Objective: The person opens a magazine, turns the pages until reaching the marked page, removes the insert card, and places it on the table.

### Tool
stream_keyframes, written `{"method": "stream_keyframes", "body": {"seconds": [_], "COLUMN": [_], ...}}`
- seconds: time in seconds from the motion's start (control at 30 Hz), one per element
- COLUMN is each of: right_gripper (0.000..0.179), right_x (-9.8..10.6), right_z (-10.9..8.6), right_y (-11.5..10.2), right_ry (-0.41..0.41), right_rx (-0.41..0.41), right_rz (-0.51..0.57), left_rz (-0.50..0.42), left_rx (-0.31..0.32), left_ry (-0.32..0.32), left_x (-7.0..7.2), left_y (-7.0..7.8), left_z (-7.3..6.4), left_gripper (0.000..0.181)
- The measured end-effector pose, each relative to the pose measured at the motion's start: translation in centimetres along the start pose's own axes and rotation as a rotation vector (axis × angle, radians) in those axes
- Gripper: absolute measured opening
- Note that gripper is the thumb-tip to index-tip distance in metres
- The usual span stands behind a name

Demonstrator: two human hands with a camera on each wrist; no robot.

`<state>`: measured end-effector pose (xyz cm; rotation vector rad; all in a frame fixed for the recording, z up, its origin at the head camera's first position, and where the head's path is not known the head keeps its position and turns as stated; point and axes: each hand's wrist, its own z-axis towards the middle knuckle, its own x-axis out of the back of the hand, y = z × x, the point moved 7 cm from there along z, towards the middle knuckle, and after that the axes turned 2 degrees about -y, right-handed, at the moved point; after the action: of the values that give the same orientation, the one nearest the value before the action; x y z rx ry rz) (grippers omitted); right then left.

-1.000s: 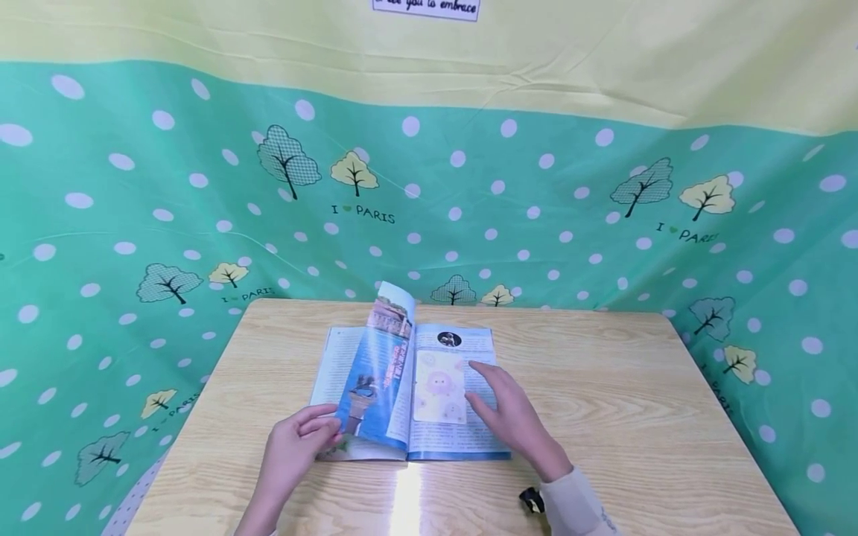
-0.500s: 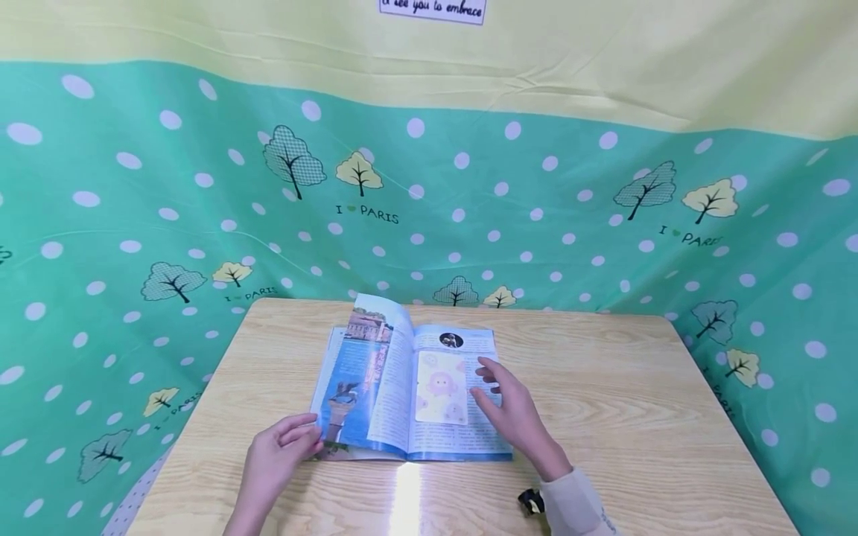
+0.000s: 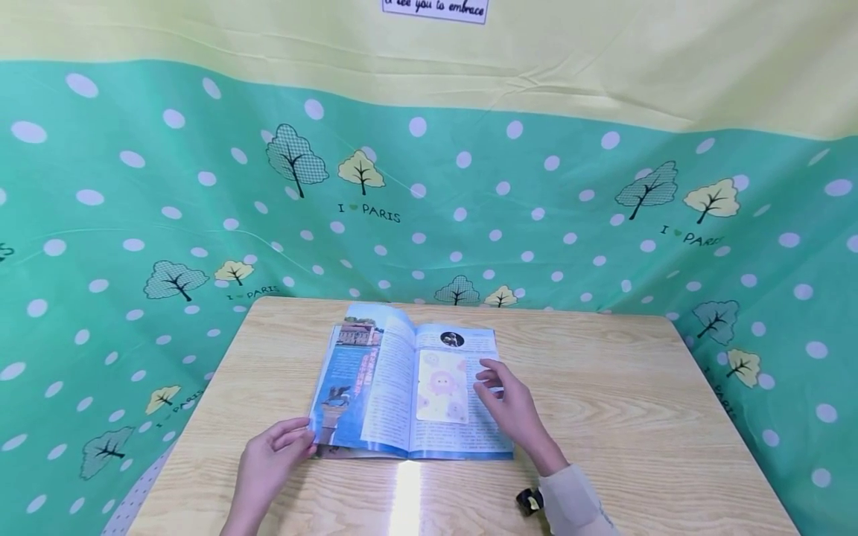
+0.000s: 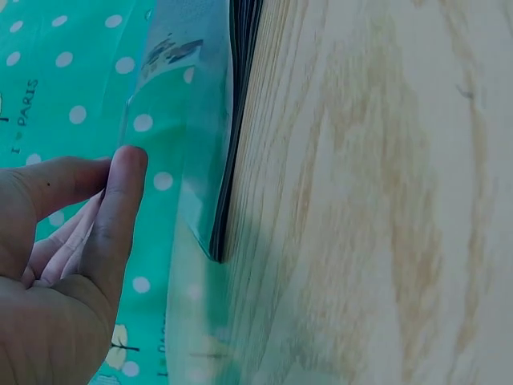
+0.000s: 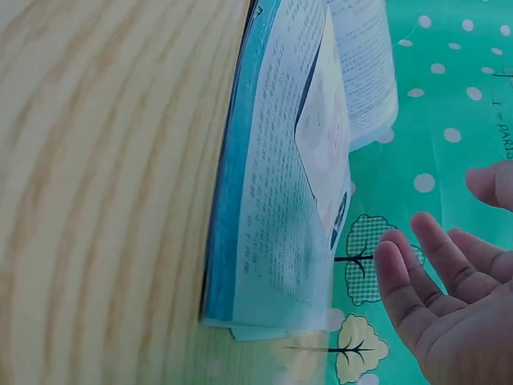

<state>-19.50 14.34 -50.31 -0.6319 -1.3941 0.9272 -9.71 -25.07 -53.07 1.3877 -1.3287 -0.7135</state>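
An open magazine (image 3: 392,387) lies on the wooden table, with a blue photo strip and columns of print on its left page. My left hand (image 3: 271,458) pinches that page at its lower outer corner, and the page bows up from those beneath. The left wrist view has the thumb and forefinger of this hand (image 4: 88,216) at the page's edge. On the right page rests a pale card (image 3: 442,387) with a pink cartoon figure. My right hand (image 3: 511,409) hovers by the right page's outer edge, fingers loosely bent and holding nothing, as the right wrist view also shows.
A small black object (image 3: 529,501) lies on the table (image 3: 617,387) beside the right sleeve (image 3: 576,500). Green dotted cloth (image 3: 469,201) with printed trees hangs behind the table and along its sides.
My left hand has moved left with the page, which has swung from standing raised to lying over on the left side. The right hand has shifted slightly right; the card stays on the right page.
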Motion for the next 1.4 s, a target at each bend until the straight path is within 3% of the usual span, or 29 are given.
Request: {"method": "stream_keyframes", "body": {"seconds": [0.2, 0.43, 0.83, 1.23, 1.4], "right_gripper": [0.037, 0.031, 0.024, 0.017, 0.016], "right_x": [-0.3, -0.7, -1.6, -2.8, -3.1], "right_z": [0.1, 0.1, 0.6, 0.9, 0.9], "right_y": [0.5, 0.9, 1.9, 3.0, 3.4], "right_ry": [0.0, -0.016, -0.048, -0.086, -0.085], "right_rx": [-0.056, -0.109, -0.191, -0.306, -0.334], "right_rz": [0.022, 0.056, 0.154, 0.275, 0.257], "left_rz": [0.101, 0.29, 0.341, 0.393, 0.498], "left_rx": [-0.017, -0.042, -0.082, -0.252, -0.402], "left_ry": [0.011, 0.049, 0.05, -0.022, -0.038], "left_x": [0.6, 1.0, 0.7, -2.5, -4.6], "left_y": [-0.1, 0.3, 0.8, 3.0, 4.6], "left_z": [0.0, -0.2, -0.1, 0.3, 0.2], "left_gripper": [0.037, 0.043, 0.038, 0.039, 0.037]}}
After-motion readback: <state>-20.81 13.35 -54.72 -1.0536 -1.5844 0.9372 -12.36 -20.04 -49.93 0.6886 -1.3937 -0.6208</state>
